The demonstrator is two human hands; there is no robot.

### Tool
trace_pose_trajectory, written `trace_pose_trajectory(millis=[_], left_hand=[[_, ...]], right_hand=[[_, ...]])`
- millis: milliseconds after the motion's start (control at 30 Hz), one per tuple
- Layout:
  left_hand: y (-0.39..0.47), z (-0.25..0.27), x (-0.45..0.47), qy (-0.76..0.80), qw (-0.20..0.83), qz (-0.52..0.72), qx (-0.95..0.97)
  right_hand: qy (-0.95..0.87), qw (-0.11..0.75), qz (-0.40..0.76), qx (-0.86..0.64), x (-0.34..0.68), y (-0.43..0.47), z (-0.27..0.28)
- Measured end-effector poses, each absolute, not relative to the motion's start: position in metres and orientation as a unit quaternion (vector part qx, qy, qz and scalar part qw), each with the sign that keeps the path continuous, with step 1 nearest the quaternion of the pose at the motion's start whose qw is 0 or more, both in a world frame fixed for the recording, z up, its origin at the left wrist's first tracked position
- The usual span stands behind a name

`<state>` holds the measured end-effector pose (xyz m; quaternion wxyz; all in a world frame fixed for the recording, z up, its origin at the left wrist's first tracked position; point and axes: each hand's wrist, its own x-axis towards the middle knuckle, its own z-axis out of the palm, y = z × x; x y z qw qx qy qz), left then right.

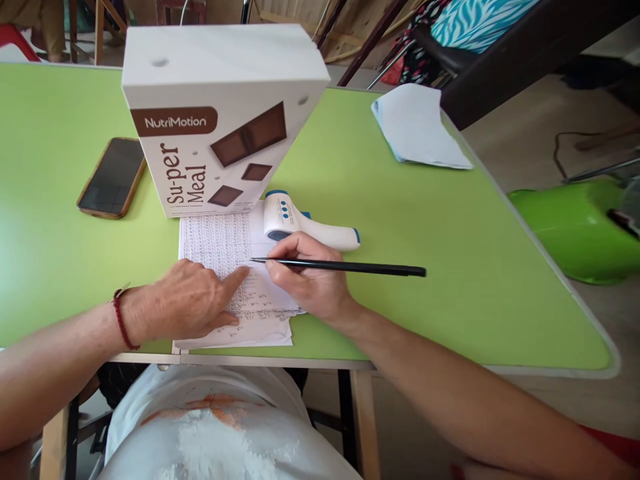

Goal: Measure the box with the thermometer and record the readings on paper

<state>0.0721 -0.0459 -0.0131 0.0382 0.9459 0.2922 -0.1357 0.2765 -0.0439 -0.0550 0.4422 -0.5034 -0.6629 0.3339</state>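
Observation:
My right hand [315,277] grips a long black pen [370,268] near its tip, which points left at the handwritten sheets [267,297]. Several rows of small writing cover the paper. My left hand [183,300], with a red cord bracelet [118,317] at the wrist, rests on the same sheets. Its index finger is stretched out just below the pen tip and its thumb is apart, with nothing visible in the hand. Behind my right hand lies a white and blue infrared thermometer [320,229], partly over the paper.
A white NutriMotion box [225,53] stands upright at the papers' far end. Left of it lies a phone [113,179] on the green table [450,287]. Folded white paper [420,127] sits at the far right, and a green bin [575,230] is beyond the table's right edge.

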Motion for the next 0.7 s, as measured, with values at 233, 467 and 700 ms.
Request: trace_pose_trajectory(millis=[233, 467, 700], left_hand=[[-0.0462, -0.0101, 0.0743, 0.303, 0.057, -0.161, 0.938], [-0.0448, -0.0132, 0.0744, 0.303, 0.049, -0.137, 0.942], [-0.0456, -0.0118, 0.0764, 0.307, 0.059, -0.159, 0.936]], right_hand=[[-0.700, 0.448, 0.290, -0.474, 0.2766, -0.0424, -0.0613], [-0.714, 0.434, 0.281, -0.473, 0.2783, -0.0421, -0.0627], [-0.726, 0.434, 0.286, -0.450, 0.2791, -0.0422, -0.0630]])
